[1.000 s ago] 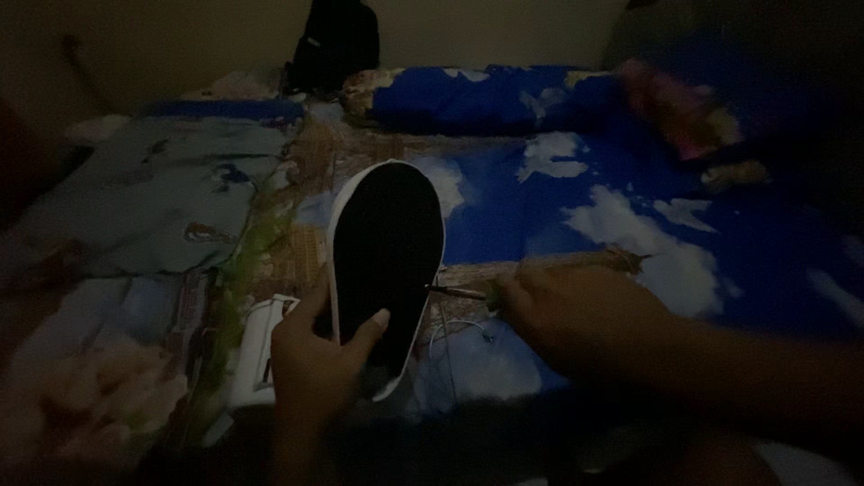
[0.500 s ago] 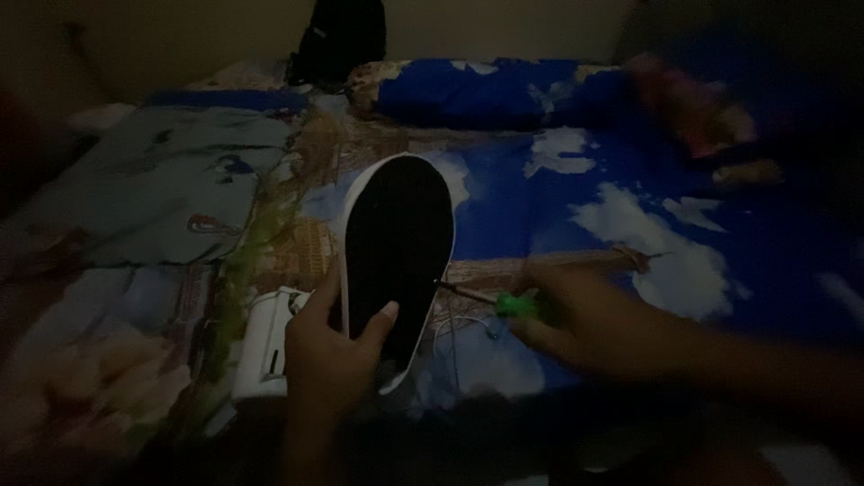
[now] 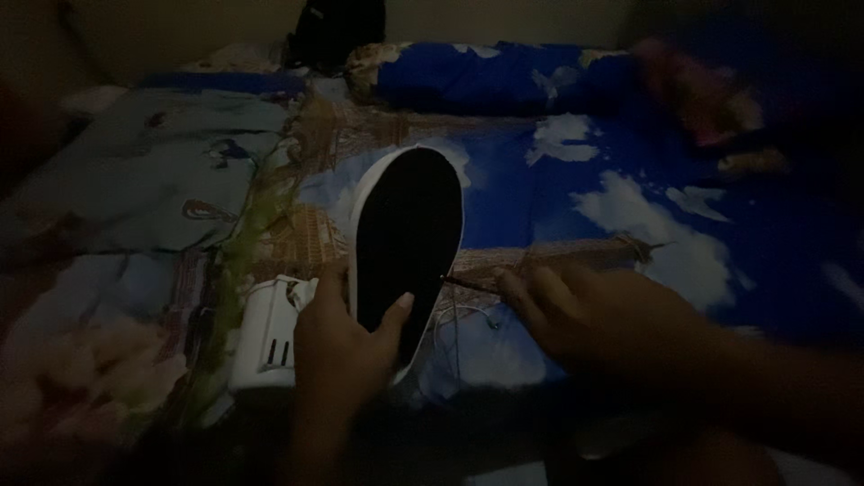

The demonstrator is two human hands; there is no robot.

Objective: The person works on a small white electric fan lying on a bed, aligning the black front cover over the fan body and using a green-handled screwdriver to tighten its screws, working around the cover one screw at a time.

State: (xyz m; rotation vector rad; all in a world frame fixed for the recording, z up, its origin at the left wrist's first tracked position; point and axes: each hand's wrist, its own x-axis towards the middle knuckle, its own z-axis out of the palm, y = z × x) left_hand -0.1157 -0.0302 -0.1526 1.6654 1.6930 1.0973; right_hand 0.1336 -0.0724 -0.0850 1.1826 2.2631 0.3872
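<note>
The black-soled shoe [image 3: 405, 243] is held sole-up over the bed, gripped near the heel by the left hand [image 3: 346, 346], its thumb pressed flat on the sole and its fingers wrapped round the white rim. At the sole's right edge a thin needle or awl [image 3: 463, 283] is pinched by the right hand [image 3: 594, 319], fingertips drawn together, its tip just touching the rim.

For this stitch to be done well, the shoe should be kept braced and tilted steady, and the tool driven straight along the seam line (the light is poor, so the entry point is best felt as much as seen).

Against half a second ago, the green tool handle is no longer seen, the right hand has closed in toward the sole, and the shoe sits slightly more upright. A white boxy object [image 3: 265, 337] lies just beside the left wrist.
</note>
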